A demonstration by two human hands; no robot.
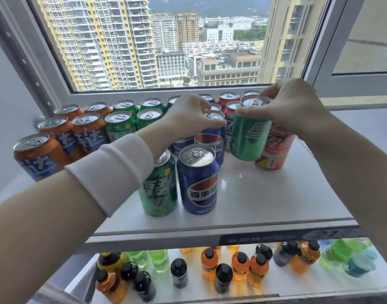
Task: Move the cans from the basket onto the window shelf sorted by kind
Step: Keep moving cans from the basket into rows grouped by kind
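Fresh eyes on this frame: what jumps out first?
The right hand grips a tilted green metal drink can by its top, centre-right over the white window shelf; the left hand pinches the rim of a blue cola can beside it. To the left, orange soda cans and more green cans stand in rows.

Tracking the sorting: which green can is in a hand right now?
The tilted green can in the right hand's grip, beside the red cans; the other green cans stand upright on the shelf, unheld.
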